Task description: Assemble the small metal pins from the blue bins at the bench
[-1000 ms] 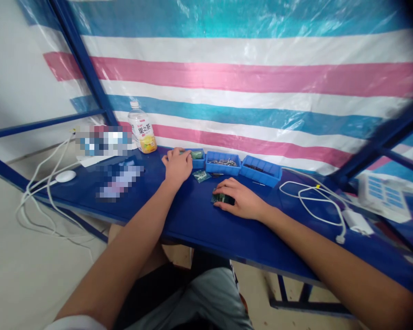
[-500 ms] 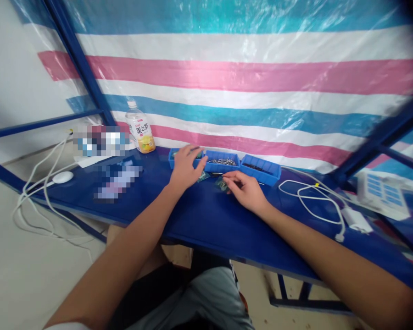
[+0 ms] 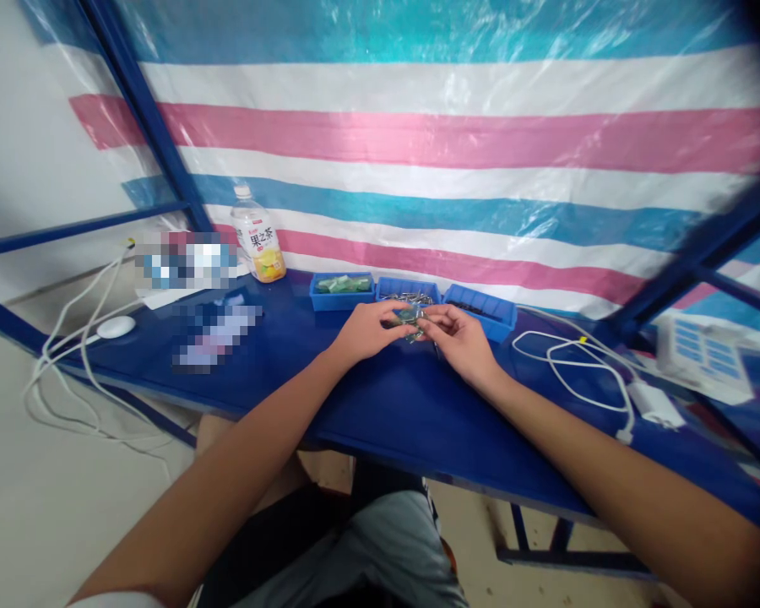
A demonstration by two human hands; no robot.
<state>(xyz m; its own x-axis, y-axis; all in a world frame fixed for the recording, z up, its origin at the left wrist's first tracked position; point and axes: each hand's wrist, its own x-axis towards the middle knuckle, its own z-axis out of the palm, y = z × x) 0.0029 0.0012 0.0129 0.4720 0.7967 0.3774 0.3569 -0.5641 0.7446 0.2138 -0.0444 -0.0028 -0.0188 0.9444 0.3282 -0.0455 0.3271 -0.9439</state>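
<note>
My left hand (image 3: 368, 331) and my right hand (image 3: 461, 339) meet in front of the blue bins. Between their fingertips is a small clear, greenish plastic bag (image 3: 410, 316), with some shiny bits showing at it. Both hands are closed on the bag, thumbs towards each other. A thin dark item (image 3: 437, 348) shows just under the right fingers; its kind is not clear. Behind the hands, a bin (image 3: 342, 301) holds green packets, a middle bin (image 3: 380, 285) holds shiny metal pieces, and a right bin (image 3: 495, 325) holds dark small pieces.
A drink bottle (image 3: 259, 241) stands at the back left of the blue table (image 3: 380, 405). White cables and a mouse-like white piece (image 3: 116, 327) lie at the left. On the right are a white charger (image 3: 657, 407), its cable and a white box (image 3: 703, 359). A striped sheet (image 3: 418, 143) hangs behind.
My left hand has come from over the left bin, right and down to the small bag, uncovering the green packets. My right hand has stayed close by, lifting slightly with the bag.
</note>
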